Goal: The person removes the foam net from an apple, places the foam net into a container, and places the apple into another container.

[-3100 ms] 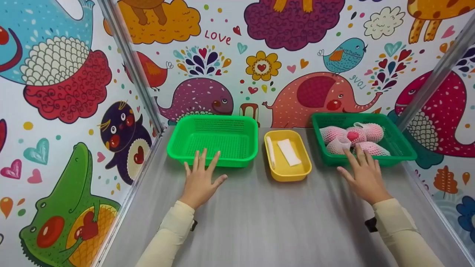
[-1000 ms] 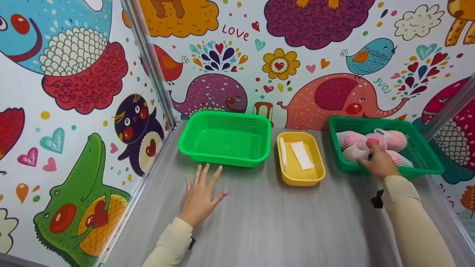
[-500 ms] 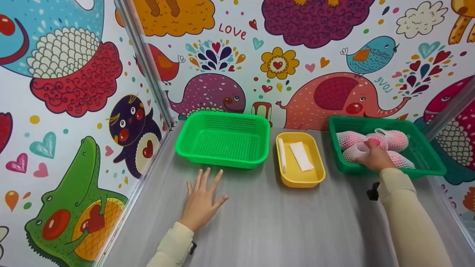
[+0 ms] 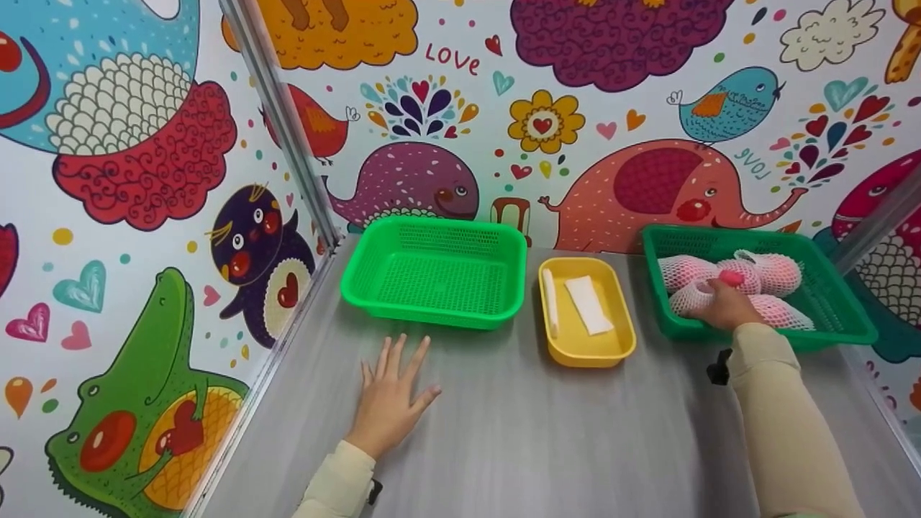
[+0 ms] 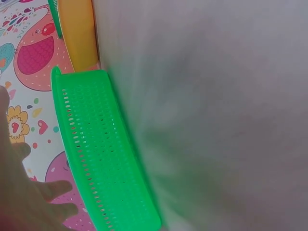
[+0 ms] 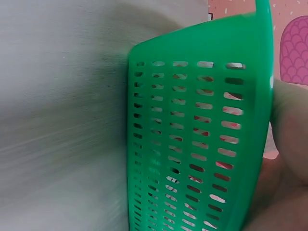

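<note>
In basket (image 4: pixel 827 303), right fingers (image 4: pixel 722 293) round net sleeve (image 4: pixel 689 297), axis aslant rightward; left fingers (image 4: pixel 392 357) spread.

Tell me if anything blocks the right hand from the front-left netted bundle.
Nothing visible does: the right hand reaches over the near rim of the dark green basket and appears to touch the bundle.

2 arms (image 4: pixel 788 424) extend from the lower edge: the left grip (image 4: pixel 386 404), left of centre, spreads 5 fingers (image 4: pixel 396 357); the right grip (image 4: pixel 727 308), mid-right, is curled.
</note>
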A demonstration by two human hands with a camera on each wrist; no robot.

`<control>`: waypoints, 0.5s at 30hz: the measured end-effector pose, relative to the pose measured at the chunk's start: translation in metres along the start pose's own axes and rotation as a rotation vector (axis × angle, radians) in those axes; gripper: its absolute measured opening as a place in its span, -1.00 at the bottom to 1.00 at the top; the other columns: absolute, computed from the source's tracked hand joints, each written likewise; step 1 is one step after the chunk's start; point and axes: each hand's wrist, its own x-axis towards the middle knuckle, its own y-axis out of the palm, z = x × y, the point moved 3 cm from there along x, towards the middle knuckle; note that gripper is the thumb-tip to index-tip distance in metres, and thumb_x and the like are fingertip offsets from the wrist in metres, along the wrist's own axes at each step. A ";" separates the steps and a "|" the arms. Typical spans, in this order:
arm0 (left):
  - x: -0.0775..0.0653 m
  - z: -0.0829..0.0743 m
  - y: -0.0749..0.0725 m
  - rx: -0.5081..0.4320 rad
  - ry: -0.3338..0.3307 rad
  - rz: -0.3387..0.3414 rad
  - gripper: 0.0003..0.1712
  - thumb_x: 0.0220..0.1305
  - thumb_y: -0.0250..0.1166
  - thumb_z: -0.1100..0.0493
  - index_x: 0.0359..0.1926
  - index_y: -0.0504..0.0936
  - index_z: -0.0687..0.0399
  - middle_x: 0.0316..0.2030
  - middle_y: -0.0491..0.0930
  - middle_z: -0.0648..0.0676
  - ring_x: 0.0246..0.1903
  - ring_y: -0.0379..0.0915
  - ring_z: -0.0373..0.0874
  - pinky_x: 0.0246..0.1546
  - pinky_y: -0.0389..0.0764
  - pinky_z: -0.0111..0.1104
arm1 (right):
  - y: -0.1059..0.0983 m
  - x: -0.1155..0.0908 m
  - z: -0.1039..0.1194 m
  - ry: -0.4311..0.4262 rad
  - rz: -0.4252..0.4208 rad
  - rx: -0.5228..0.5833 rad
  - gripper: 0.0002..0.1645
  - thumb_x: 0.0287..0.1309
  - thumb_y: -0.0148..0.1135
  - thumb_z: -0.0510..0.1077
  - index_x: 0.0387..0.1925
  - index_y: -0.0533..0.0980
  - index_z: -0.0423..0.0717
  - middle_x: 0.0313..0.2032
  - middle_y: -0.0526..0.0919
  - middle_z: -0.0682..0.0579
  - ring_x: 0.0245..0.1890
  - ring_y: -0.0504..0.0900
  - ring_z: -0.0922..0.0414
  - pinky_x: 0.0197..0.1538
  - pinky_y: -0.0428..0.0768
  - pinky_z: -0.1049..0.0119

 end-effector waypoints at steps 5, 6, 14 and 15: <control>-0.003 0.001 0.003 -0.009 -0.014 0.001 -0.09 0.35 -0.02 -0.50 0.60 -0.01 -0.39 0.52 0.06 0.21 0.50 -0.16 0.25 0.21 -0.03 0.48 | 0.000 0.001 0.001 0.011 0.013 -0.011 0.35 0.08 0.43 0.30 0.57 -0.13 -0.23 0.46 -0.04 -0.49 0.36 0.00 -0.55 0.15 0.13 -0.56; -0.004 0.002 0.003 -0.012 -0.016 0.000 -0.09 0.35 -0.02 -0.50 0.59 -0.02 -0.39 0.52 0.06 0.21 0.50 -0.16 0.25 0.21 -0.03 0.48 | 0.001 0.000 0.001 0.012 0.011 -0.010 0.34 0.10 0.43 0.29 0.57 -0.13 -0.23 0.46 -0.02 -0.47 0.36 0.00 -0.55 0.15 0.14 -0.55; -0.006 0.003 0.008 -0.037 0.000 -0.019 -0.08 0.35 0.16 -0.38 0.59 0.01 -0.36 0.51 0.09 0.24 0.50 -0.16 0.27 0.18 -0.01 0.50 | 0.001 -0.001 0.000 -0.011 -0.020 -0.027 0.31 0.14 0.42 0.24 0.56 -0.14 -0.27 0.46 0.00 -0.45 0.37 0.03 -0.53 0.18 0.14 -0.53; -0.007 0.003 0.008 -0.035 0.000 -0.018 -0.08 0.35 0.18 -0.36 0.59 0.01 -0.36 0.50 0.09 0.24 0.49 -0.15 0.28 0.19 -0.01 0.50 | 0.001 -0.001 -0.001 -0.009 -0.020 -0.025 0.32 0.13 0.42 0.25 0.56 -0.15 -0.28 0.46 0.01 -0.44 0.37 0.03 -0.52 0.19 0.14 -0.52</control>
